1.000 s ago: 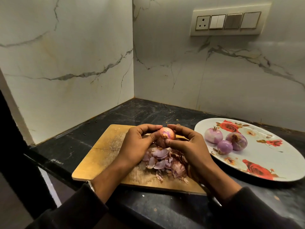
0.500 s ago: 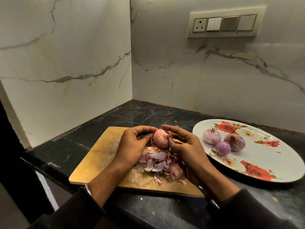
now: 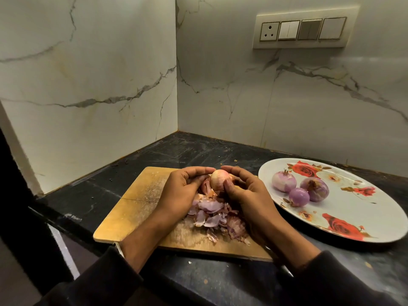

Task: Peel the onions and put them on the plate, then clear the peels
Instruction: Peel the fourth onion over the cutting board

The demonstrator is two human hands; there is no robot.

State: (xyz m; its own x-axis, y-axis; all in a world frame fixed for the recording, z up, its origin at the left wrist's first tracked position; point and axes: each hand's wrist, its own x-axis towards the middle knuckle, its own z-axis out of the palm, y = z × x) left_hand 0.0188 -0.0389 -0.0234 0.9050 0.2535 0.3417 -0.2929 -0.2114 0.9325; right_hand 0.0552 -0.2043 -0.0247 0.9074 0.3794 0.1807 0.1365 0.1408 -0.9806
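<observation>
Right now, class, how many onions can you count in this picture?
4: three peeled onions on the plate; one onion held in both hands above the cutting board. Peels might hide more.

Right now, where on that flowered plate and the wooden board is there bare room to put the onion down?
The plate is bare on its right half and near its front rim; three peeled onions cluster at its left. The cutting board is bare on its left side. Its right side is crowded with the peel pile and both hands, left hand and right hand.

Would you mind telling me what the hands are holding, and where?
An onion, gripped between the left hand and right hand at its sides.
</observation>
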